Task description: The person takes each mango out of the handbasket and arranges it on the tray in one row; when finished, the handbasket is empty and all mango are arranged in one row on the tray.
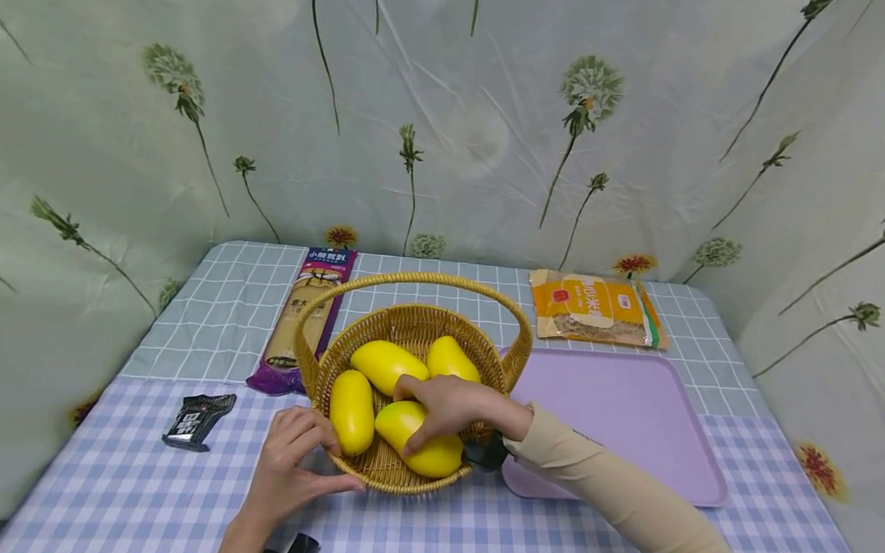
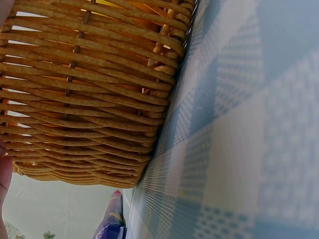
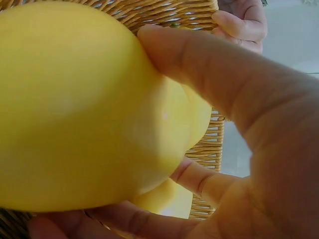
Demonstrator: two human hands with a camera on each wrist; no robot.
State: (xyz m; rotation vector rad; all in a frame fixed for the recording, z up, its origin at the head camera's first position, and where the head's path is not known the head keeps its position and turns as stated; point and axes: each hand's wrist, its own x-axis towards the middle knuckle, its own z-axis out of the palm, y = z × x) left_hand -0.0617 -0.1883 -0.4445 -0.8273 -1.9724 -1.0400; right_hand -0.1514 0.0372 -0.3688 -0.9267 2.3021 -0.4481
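Note:
A wicker basket (image 1: pixel 394 483) with a tall arched handle holds several yellow mangoes. My right hand (image 1: pixel 451 404) reaches in from the right and grips the front mango (image 1: pixel 433 453), thumb on its near side and fingers curled around the far side. This mango (image 3: pixel 75 104) fills much of the right wrist view. At the basket's front left, my left hand (image 1: pixel 292 452) holds the rim between thumb and fingers. Beside it inside the basket lies another mango (image 1: pixel 352 412); two more, a mango (image 1: pixel 387 365) and a mango (image 1: pixel 449 358), lie towards the back.
A lilac tray (image 1: pixel 622 428) lies right of the basket, beneath my right forearm. Behind it is an orange packet of grain (image 1: pixel 598 310). A purple pasta packet (image 1: pixel 289 344) lies back left, partly behind the basket. A small black wrapped packet (image 1: pixel 198 421) sits on the checked tablecloth (image 1: pixel 109 476).

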